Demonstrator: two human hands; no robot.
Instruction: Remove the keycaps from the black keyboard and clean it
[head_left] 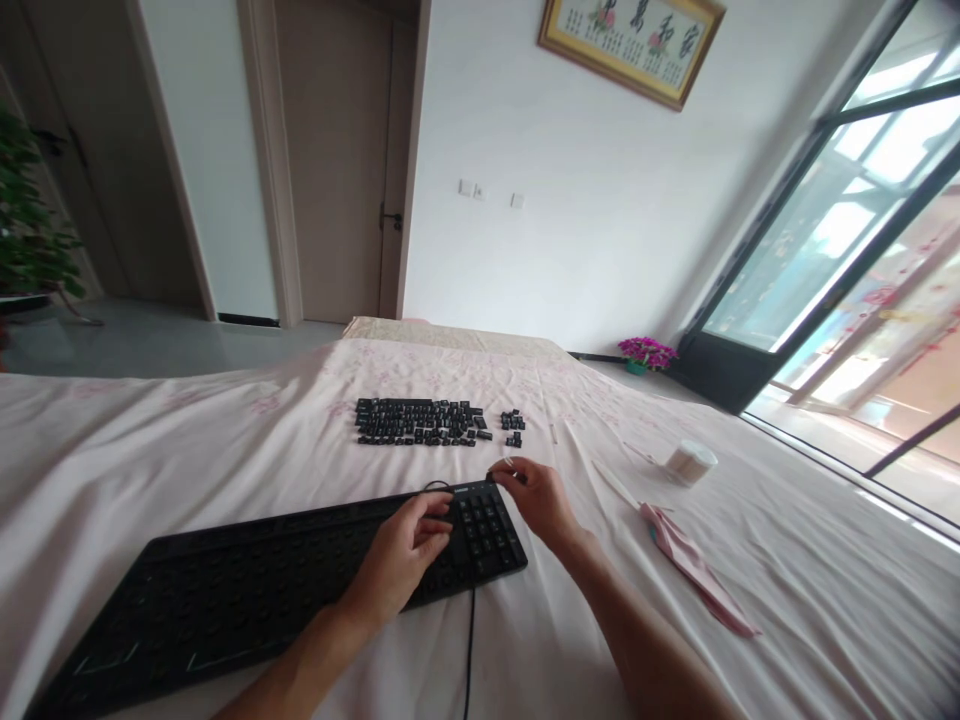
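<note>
Light: soft daylight, entering through the glazed door [780, 270] beyond and right of the keyboard [262, 570]; panes glaring, partly burnt out to white. Dim area: brown door [330, 160], beyond and left of the keyboard. Shadows: faint, soft-edged, in folds of the cloth [825, 560] around the keyboard. Distortion: wide-angle, keyboard's near-left end stretched. Sharpness: modest; loose keycaps [412, 420] just beyond the keyboard, legends unreadable.

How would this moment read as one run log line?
left hand: over keyboard | right hand: by its far corner | keycaps: grouped beyond it
</note>
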